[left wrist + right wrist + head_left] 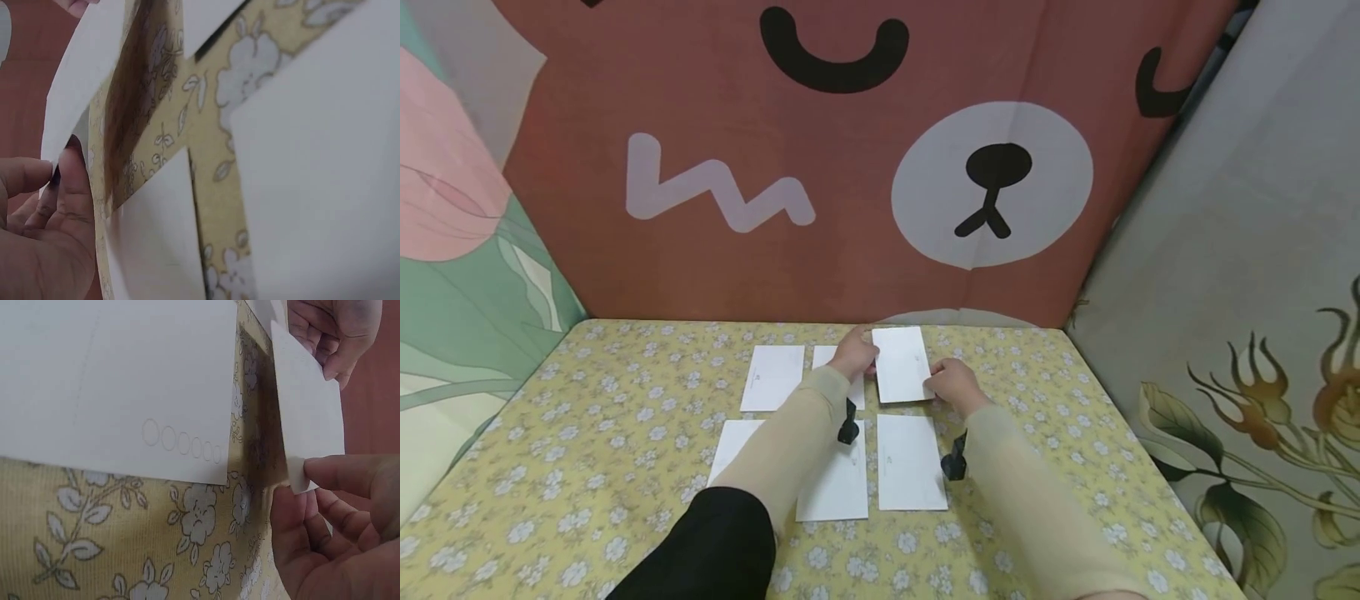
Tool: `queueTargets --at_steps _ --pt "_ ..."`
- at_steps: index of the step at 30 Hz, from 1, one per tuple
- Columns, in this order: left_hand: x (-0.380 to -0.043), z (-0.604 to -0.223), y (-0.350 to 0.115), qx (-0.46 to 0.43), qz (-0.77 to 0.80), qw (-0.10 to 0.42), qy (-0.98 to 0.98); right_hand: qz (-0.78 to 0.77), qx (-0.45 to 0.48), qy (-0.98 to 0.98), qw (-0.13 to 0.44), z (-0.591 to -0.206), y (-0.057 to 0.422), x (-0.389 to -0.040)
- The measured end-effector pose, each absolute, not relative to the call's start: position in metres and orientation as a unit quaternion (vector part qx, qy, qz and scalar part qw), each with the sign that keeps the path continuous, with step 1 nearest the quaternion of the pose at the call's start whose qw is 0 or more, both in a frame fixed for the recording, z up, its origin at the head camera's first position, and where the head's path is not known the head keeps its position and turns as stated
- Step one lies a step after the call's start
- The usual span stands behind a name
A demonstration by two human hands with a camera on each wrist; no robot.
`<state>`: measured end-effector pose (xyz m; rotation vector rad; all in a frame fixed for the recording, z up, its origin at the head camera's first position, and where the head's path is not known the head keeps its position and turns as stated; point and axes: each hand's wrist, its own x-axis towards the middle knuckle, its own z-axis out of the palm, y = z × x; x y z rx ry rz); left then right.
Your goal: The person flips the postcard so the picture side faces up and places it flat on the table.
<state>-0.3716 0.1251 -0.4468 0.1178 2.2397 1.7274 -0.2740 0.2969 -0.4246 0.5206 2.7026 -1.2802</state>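
A white postcard [902,363] is held between both hands at the back right of the laid-out cards, raised off the cloth with a shadow beneath it. My left hand [854,354] pinches its left edge between thumb and fingers, as the left wrist view shows with the left hand [50,219]. At the lower right corner my right hand [957,383] pinches it; in the right wrist view the right thumb lies on the near face of the held postcard [309,406]. A flat postcard [912,462] lies just in front, and printed ovals show on a card [112,381] in the right wrist view.
More white postcards lie in two rows: one at back left [773,377], one partly behind the left hand [823,356], and front ones [832,487] partly under the left forearm. A yellow floral tablecloth [625,467] covers the table. A bear-print curtain [715,275] hangs behind.
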Motion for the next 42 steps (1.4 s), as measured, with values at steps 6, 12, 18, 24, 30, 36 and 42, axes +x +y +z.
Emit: queueTargets --at_steps 6,12,18,24,30,36,42 --pt "-0.378 -0.446 0.120 0.023 0.620 0.143 0.771 -0.417 0.111 0.901 0.040 -0.421 0.299 -0.270" --pt "-0.383 -0.446 0.113 0.001 0.643 0.124 0.756 -0.337 0.013 0.941 -0.011 -0.415 0.296 -0.267" --pt "-0.379 -0.442 0.107 0.000 0.672 0.151 0.725 -0.258 -0.044 0.964 -0.045 -0.407 0.300 -0.261" --pt "-0.381 -0.442 0.105 -0.026 0.710 0.169 0.684 -0.292 -0.032 0.953 -0.075 -0.394 0.310 -0.267" --pt "-0.379 -0.444 0.110 -0.020 0.699 0.142 0.701 -0.356 0.010 0.925 -0.131 -0.381 0.317 -0.277" --pt "-0.370 -0.441 0.114 0.004 0.686 0.112 0.719 -0.380 0.037 0.907 -0.179 -0.375 0.322 -0.283" --pt "-0.361 -0.439 0.112 0.042 0.664 0.095 0.740 -0.415 0.073 0.889 -0.177 -0.377 0.329 -0.287"
